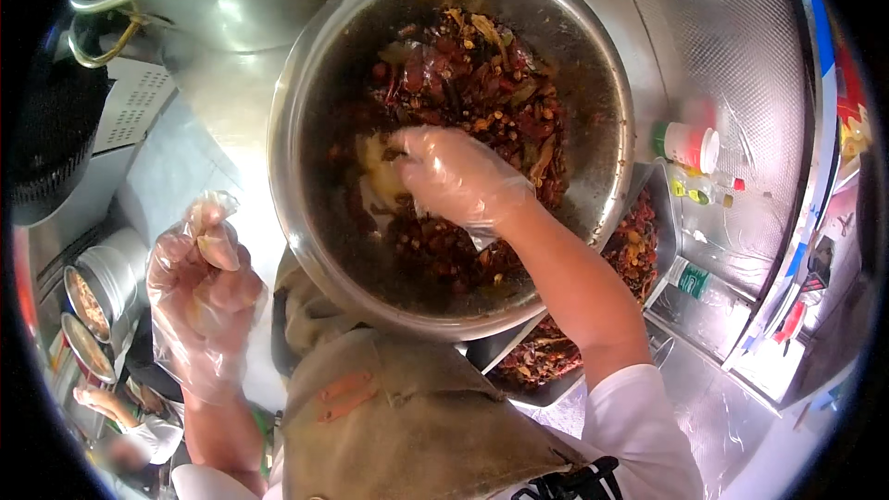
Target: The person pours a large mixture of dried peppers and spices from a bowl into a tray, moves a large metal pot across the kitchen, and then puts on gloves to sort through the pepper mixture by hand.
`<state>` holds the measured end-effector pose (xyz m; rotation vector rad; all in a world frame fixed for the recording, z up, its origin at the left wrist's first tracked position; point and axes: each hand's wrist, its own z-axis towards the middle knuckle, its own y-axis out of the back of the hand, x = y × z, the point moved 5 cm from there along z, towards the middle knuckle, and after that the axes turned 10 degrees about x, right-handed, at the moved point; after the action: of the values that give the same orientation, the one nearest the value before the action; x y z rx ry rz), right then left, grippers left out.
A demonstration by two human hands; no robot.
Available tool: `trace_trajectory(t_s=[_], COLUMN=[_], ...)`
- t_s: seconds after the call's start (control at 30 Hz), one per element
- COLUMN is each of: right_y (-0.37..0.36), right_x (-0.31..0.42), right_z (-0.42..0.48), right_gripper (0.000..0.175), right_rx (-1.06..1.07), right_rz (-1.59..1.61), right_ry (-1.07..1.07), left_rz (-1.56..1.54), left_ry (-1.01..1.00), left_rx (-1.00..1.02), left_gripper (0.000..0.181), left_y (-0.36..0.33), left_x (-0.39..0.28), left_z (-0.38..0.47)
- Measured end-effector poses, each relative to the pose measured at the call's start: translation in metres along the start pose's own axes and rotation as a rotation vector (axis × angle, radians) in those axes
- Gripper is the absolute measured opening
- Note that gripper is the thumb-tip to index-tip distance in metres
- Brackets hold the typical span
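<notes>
A large round stainless-steel pot (295,222) stands before me, with dark liquid inside. Heaped in it is a wet mix of dried red chillies and spices (472,83). My right hand (455,177), in a clear plastic glove, reaches into the pot with its fingers curled down. A pale yellow patch (383,170) lies at its fingertips; whether the hand grips it is unclear. My left hand (208,278), also gloved in loose clear plastic, is raised outside the pot at the left, its fingers folded in and nothing visible in them.
Metal trays of chilli and spice mix (535,361) sit under the pot's right side. A paper cup (687,146) and plastic bottles (694,281) lie on the steel counter. Metal tubs of food (104,292) and another person (139,430) are at lower left.
</notes>
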<state>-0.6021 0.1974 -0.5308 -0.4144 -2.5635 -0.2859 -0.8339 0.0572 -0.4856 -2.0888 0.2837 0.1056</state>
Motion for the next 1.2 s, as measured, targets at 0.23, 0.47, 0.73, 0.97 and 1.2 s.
trace_trajectory(t_s=[0.23,0.47,0.73,0.97,1.2], right_y=[-0.075,-0.065,-0.029,-0.040,-0.010], right_x=[-0.015,-0.020,-0.008,0.021,0.016], right_z=[0.012,0.011,-0.059,-0.092,-0.095], right_gripper=[0.016,0.015,0.021,0.013,0.023], right_rx=[0.014,-0.078,0.057,-0.036,-0.061], right_rz=[-0.628,-0.151,0.710,0.536,0.704], right_ry=[0.241,0.388,0.096,0.489,0.378], left_rz=[0.154,0.094,0.459,0.959,1.112], left_ry=[-0.051,0.010,-0.035,0.239,-0.170], left_rx=[0.024,-0.024,-0.183,-0.152,0.172], left_gripper=[0.033,0.031,0.027,0.047,0.019], left_y=[-0.007,-0.014,-0.037,-0.083,-0.055], left_x=[0.002,0.008,0.029,0.079,0.052], left_z=[0.006,0.010,0.010,0.018,0.035])
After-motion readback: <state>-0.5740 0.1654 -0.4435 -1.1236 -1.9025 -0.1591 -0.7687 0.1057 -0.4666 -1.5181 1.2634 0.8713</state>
